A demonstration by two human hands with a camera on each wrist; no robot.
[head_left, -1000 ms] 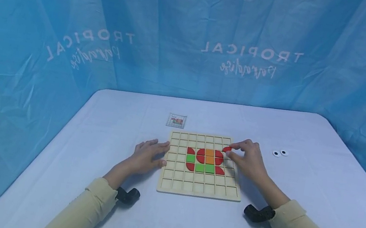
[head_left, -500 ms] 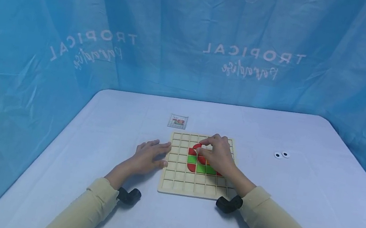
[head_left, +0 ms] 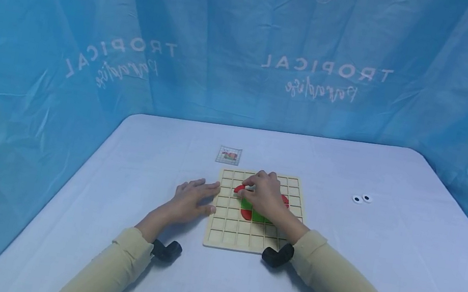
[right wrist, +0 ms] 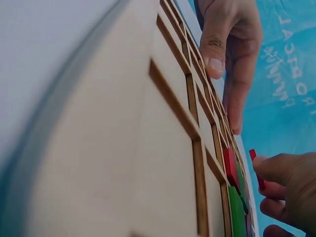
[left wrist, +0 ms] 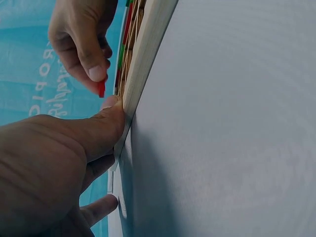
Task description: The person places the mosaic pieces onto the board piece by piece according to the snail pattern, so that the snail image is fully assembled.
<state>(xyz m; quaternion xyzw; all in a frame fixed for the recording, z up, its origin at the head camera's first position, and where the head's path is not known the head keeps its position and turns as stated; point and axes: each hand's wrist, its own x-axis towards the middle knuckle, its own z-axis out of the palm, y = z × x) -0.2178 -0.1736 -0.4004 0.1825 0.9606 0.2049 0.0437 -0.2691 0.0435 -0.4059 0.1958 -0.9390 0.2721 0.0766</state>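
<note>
My right hand (head_left: 268, 197) pinches a red tile (head_left: 239, 188) above the wooden grid board (head_left: 227, 239). In the right wrist view the red tile (right wrist: 257, 169) is seen edge-on, apart from the board. My left hand (head_left: 191, 202) touches the board's left edge with its thumb and fingers extended. The thumb (left wrist: 109, 116) lies against the rim in the left wrist view. Below the right hand, a red tile (head_left: 246, 215) and a green tile (head_left: 257, 217) sit in the grid's cells. The right hand hides most of the other tiles.
A small picture card (head_left: 229, 155) lies behind the board on the white table (head_left: 160, 144). Two eye pieces (head_left: 362, 199) lie to the right. A blue curtain (head_left: 229, 62) hangs behind the table.
My right hand has carried the red tile leftward from the board's right edge to above the left part of the tile pattern. The left hand stays at the board's edge.
</note>
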